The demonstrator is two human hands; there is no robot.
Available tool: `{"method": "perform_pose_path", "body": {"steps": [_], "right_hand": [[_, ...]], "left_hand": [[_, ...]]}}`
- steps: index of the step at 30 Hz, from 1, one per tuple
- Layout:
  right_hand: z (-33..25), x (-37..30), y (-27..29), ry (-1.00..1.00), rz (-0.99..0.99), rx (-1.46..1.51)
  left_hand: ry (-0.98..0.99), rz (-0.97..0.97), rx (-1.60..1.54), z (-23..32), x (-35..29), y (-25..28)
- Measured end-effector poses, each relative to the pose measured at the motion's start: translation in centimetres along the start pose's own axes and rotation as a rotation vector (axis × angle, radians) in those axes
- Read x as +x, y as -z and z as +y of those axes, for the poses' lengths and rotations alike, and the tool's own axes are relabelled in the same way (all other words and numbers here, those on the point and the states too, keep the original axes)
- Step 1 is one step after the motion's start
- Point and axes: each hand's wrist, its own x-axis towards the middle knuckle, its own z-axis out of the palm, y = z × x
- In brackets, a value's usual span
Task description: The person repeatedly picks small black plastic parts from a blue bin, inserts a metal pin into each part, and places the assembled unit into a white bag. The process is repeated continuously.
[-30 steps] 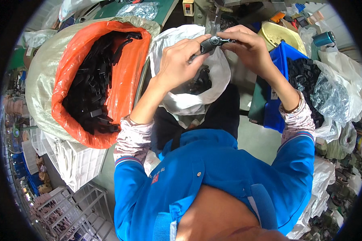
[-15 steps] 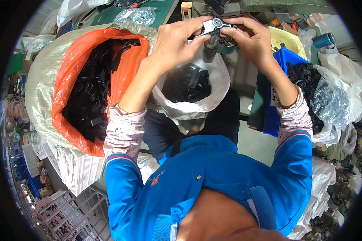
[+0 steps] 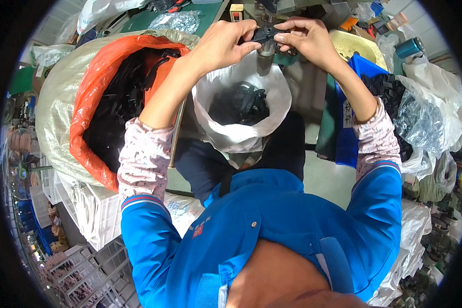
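"While the person leans over the work, what is the left hand [image 3: 226, 43] doing?"

"Its thumb and fingers are clamped on the left end of a small black part [image 3: 265, 34]."

"And the right hand [image 3: 310, 43]?"

"It pinches the right end of that same part between thumb and forefinger, so the hands stand a little apart with the part bridging them."

"Where is the part, exactly?"

"Near the top middle of the view, at an upright metal post [image 3: 265, 62]. One cannot tell from this angle whether the two touch."

"What is below?"

"An open white bag [image 3: 231, 139], with a heap of black pieces [image 3: 241, 105] inside. It stands between the hands and the person's legs [image 3: 203, 167], which are in dark trousers."

"And on the left?"

"A pale woven sack [image 3: 56, 113] with an orange liner [image 3: 80, 118] folded out around its mouth, and more dark pieces within. The left forearm [image 3: 169, 95] crosses in front of its right side."

"On the right?"

"A blue bin [image 3: 346, 146] filled with black parts [image 3: 387, 95], partly hidden by the right forearm [image 3: 357, 92]. A yellow basin [image 3: 357, 43] is just beyond it, and a clear plastic bag [image 3: 421, 123] lies beside it."
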Motion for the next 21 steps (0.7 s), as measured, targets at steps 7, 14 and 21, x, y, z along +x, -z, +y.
{"method": "perform_pose_path", "body": {"steps": [7, 14, 21], "right_hand": [[0.1, 0.1, 0.0, -0.069, -0.042, -0.013], [8.7, 2.9, 2.1, -0.037, 0.119, -0.279], [13.7, 4.4, -1.4, -0.304, 0.170, -0.911]], "left_hand": [[0.052, -0.040, 0.042, 0.4, -0.3, 0.4], [0.175, -0.065, -0.111, -0.2, -1.7, 0.7], [0.212, -0.100, -0.115, 0.0, -1.6, 1.2]]}}
